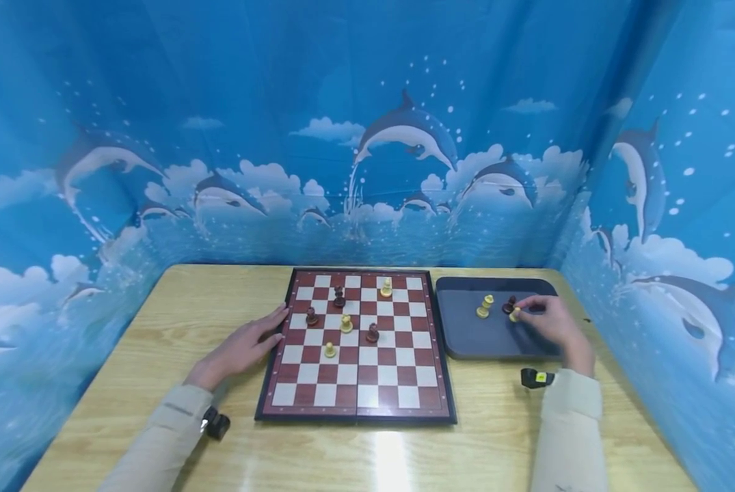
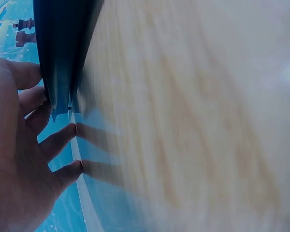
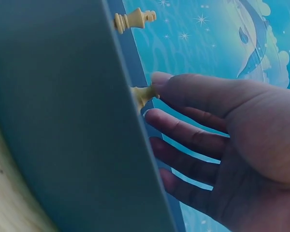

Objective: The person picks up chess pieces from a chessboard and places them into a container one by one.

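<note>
My right hand [image 1: 552,324] is over the dark tray. Between thumb and finger it pinches a small pale yellow chess piece [image 3: 144,96], whose top is covered by the thumb and whose base is hidden by the tray wall. Close by in the tray are a yellow king [image 1: 485,307] and a dark chess piece [image 1: 509,305]. My left hand [image 1: 239,350] rests with extended fingers at the left edge of the chessboard [image 1: 367,412]. In the left wrist view, its fingertips [image 2: 35,100] touch the board's side.
Several dark and yellow pieces stand on the board, among them a dark rook [image 1: 312,316], a dark knight [image 1: 372,333] and a yellow pawn [image 1: 330,350]. The tray [image 1: 465,342] lies right of the board on a wooden table [image 1: 490,424]. A dolphin-print curtain [image 1: 250,102] surrounds the table.
</note>
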{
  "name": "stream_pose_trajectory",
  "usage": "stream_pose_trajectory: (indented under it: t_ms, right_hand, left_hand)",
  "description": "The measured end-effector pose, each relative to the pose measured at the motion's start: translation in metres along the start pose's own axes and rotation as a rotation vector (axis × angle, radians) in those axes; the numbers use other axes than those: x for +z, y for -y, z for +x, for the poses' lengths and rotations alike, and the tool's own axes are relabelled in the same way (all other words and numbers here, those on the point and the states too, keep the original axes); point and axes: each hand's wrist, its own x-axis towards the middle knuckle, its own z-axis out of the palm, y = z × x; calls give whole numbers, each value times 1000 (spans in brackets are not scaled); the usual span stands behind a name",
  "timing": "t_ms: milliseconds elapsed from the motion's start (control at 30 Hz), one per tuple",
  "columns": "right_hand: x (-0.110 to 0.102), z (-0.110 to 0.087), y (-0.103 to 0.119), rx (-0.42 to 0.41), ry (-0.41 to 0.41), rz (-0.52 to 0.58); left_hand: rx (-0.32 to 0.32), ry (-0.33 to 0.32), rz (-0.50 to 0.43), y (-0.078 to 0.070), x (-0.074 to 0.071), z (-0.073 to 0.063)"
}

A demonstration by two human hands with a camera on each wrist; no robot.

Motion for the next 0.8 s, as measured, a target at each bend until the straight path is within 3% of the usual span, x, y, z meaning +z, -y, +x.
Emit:
stream_pose_trajectory:
  t_ms: [267, 800]
  right_hand:
    - [-9, -7, 13, 38, 32, 4]
    - [-22, -15, 42, -8, 15, 6]
  left_hand:
    - [0, -4, 4, 0, 0, 1]
    - [-16, 9, -5, 0, 1, 2]
